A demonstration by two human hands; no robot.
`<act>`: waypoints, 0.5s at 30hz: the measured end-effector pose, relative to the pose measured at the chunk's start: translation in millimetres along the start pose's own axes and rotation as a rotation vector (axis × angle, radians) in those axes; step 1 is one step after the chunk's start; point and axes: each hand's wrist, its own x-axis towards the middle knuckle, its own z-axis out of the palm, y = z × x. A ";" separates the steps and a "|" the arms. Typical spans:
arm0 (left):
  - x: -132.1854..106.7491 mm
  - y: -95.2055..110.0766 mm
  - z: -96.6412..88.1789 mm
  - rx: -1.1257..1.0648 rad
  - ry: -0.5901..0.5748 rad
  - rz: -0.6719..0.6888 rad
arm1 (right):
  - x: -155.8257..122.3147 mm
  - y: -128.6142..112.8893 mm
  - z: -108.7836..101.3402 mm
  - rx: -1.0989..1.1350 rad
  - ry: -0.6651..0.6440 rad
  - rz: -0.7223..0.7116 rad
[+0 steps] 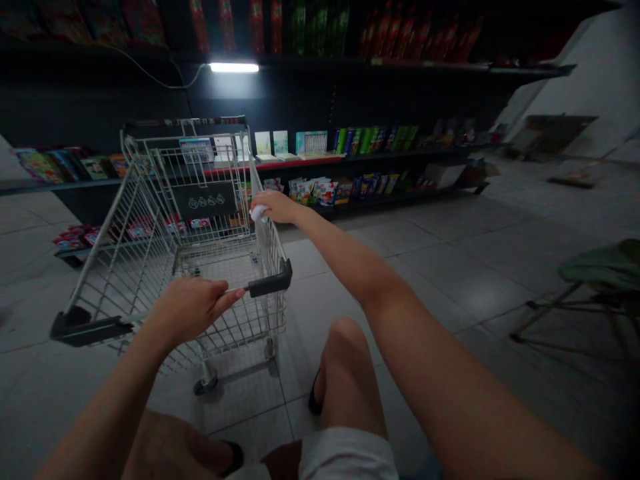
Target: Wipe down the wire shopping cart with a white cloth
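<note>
A wire shopping cart stands on the tiled floor in front of me, its basket bare inside. My left hand is wrapped round the cart's handle bar near its middle. My right hand reaches forward to the top rim of the cart's right side and presses a small white cloth against the wire there. My knees show below, close to the cart's rear wheels.
Dark store shelves with colourful packets and boxes run along the back wall under a lit tube lamp. A folding chair stands at the right. Boards lean at the far right wall. Grey floor tiles stretch between cart and chair.
</note>
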 end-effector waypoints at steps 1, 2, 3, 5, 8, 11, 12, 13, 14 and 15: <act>-6.3 -2.9 0.9 -0.017 -0.003 0.000 | 7.9 3.9 2.4 -0.004 0.021 0.020; -12.8 -6.4 2.0 -0.039 -0.008 -0.001 | 15.5 7.0 4.3 -0.004 0.040 0.045; -19.5 -10.3 3.2 -0.065 -0.015 -0.004 | 22.7 9.3 5.8 -0.003 0.055 0.072; -33.0 -19.8 5.8 -0.141 -0.028 -0.019 | 35.0 11.2 7.1 0.008 0.071 0.121; -50.7 -37.7 8.9 -0.287 -0.042 -0.080 | 47.4 7.7 7.2 0.022 0.095 0.173; -62.5 -59.0 10.9 -0.341 -0.027 -0.148 | 52.0 -3.0 10.0 0.039 0.144 0.227; -65.4 -66.2 11.4 -0.334 -0.021 -0.165 | 51.5 -8.4 12.2 0.050 0.171 0.244; -68.1 -72.7 11.7 -0.320 -0.022 -0.178 | 49.8 -15.0 15.0 0.065 0.205 0.257; -70.8 -78.0 11.5 -0.293 -0.016 -0.191 | 46.7 -23.0 18.4 0.087 0.244 0.263; -73.4 -81.4 10.7 -0.259 0.003 -0.209 | 42.2 -32.8 22.1 0.114 0.283 0.261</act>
